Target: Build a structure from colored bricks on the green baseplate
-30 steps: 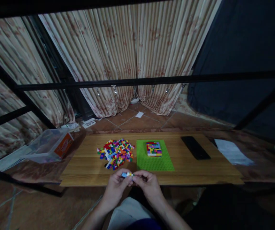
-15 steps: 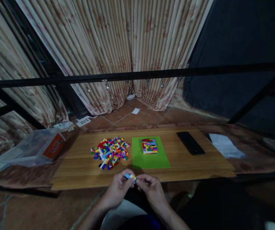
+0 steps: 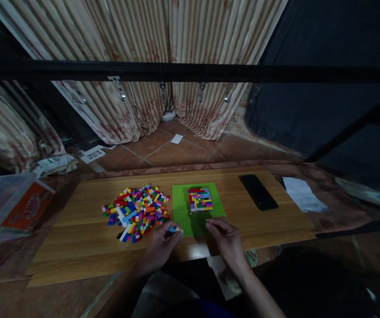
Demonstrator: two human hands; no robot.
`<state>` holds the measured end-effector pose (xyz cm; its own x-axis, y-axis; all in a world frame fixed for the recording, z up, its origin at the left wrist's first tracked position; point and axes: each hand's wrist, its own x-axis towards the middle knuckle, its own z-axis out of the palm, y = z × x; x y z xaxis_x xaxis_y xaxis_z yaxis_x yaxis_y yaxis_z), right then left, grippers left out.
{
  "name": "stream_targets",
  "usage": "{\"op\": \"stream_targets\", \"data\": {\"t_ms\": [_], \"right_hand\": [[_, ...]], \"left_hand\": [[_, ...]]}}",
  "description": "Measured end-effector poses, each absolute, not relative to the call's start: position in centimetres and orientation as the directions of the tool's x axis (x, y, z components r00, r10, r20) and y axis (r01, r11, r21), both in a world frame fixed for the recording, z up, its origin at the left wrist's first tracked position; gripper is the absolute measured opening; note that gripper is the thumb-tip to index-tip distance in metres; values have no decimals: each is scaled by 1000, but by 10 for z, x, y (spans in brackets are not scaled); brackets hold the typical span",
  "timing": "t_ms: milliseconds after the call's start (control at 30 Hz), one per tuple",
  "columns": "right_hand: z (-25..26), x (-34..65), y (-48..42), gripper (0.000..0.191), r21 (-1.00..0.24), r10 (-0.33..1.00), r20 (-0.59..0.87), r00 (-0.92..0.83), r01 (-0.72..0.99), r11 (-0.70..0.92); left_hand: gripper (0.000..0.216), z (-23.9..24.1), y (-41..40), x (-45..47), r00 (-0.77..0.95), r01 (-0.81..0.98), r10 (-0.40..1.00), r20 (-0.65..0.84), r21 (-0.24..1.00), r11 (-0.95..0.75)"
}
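A green baseplate [image 3: 183, 207] lies on the wooden table [image 3: 87, 247], with a small block of many-coloured bricks [image 3: 200, 199] built on its far half. A loose pile of coloured bricks [image 3: 137, 212] lies to its left. My left hand [image 3: 159, 247] is at the baseplate's near left corner, fingers pinched on a small blue and white brick piece [image 3: 174, 229]. My right hand [image 3: 227, 238] hovers over the baseplate's near right corner, fingers curled; whether it holds anything is hidden.
A black phone [image 3: 257, 197] lies right of the baseplate, a white paper [image 3: 302, 194] beyond it. A clear plastic box with an orange label [image 3: 17, 207] sits at far left. A black metal bar [image 3: 190, 70] crosses overhead. Curtains hang behind.
Both hands have moved forward from the near table edge onto the baseplate's near edge and parted. The brick piece stays in my left hand. The view tilted down.
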<state>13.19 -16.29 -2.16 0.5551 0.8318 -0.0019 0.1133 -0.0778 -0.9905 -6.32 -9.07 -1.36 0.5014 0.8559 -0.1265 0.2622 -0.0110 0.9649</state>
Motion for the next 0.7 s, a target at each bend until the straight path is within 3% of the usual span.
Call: {"op": "stream_targets", "data": {"t_ms": [133,233,700], "right_hand": [[-26,158,-134,16,-910,835,242,494,414,19],[-29,166,-116,14,-846,843,311,439,532,35],[-27,177,-114,12,-793,904,290,313,608,43]], "left_hand": [[16,-29,-84,-81,437,341,894,-93,937,-69],[15,-38,-82,-84,393,401,918,-51,908,-122],[10,-25,-79,-79,384,484,922,-44,860,-161]]}}
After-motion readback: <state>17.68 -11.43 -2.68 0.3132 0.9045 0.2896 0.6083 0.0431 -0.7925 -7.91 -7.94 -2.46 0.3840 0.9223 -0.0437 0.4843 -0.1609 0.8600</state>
